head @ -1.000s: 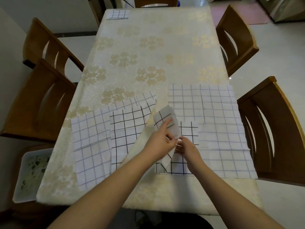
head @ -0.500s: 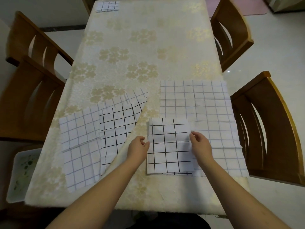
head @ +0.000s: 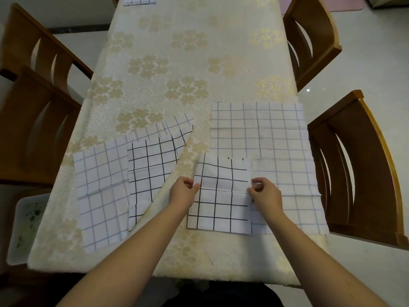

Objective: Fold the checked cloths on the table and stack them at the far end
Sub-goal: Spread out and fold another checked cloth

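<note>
A folded white cloth with black checks (head: pixel 221 196) lies near the table's front edge, partly on a large pale grey-checked cloth (head: pixel 265 134). My left hand (head: pixel 183 191) pinches its left edge and my right hand (head: pixel 263 192) pinches its right edge, both at mid-height. To the left lie another black-checked cloth (head: pixel 152 165) and a grey-checked cloth (head: pixel 101 196) under it. A folded checked cloth (head: pixel 139 0) sits at the table's far end, cut off by the frame's top.
The table (head: pixel 188 63) wears a cream cloth with gold flowers. Wooden chairs stand on the left (head: pixel 33 107) and on the right (head: pixel 365 169), (head: pixel 309 36). A white tray (head: pixel 24 222) sits low at the front left.
The cloth, held up and half turned a second ago, now lies flat in a rectangle. Both hands have moved apart to its side edges and grip them.
</note>
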Demonstrator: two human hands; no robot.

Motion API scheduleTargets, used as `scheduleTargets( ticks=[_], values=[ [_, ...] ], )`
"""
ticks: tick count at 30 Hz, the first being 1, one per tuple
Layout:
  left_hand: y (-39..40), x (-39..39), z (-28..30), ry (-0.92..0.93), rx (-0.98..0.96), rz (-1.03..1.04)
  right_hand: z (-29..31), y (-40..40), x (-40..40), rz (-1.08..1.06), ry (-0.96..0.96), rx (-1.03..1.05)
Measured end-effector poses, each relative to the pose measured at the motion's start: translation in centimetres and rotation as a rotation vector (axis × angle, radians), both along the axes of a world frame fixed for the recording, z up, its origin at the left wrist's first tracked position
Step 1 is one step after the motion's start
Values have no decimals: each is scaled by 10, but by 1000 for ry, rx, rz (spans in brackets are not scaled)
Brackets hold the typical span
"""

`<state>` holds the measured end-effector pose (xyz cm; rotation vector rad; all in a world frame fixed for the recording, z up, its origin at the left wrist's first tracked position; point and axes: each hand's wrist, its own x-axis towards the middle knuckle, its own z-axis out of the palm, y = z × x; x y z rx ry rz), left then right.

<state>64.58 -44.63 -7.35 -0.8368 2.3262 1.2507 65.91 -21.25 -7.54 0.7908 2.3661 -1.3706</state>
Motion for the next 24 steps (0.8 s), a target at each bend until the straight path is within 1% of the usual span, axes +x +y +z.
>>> scheduleTargets(
  ticks=[4, 7, 11, 13, 15, 17, 19, 21, 24],
  values=[
    [-2, 2, -2, 66, 112, 62, 1, 0, 2, -5, 32, -15],
    [-4, 3, -6, 64, 161, 83, 2, 2, 2, -4, 48, 9],
    [-7, 3, -10, 19, 126, 93, 2, 3, 6, -6, 72, 62],
    [-8, 3, -11, 8, 95, 95, 2, -2, 7, 28, 124, 128],
    [-9, 3, -13, 1, 79, 95, 0, -12, 10, 154, 257, 252],
    [-9, 3, -14, -2, 69, 92, -6, -30, 17, 382, 427, 389],
    [-9, 2, -14, 7, 68, 93, -16, -53, 28, 596, 512, 514],
    [-9, 2, -15, 14, 79, 99, -26, -72, 38, 729, 504, 560],
    [-10, 1, -17, 9, 90, 92, -46, -81, 47, 810, 427, 615]
  ],
)
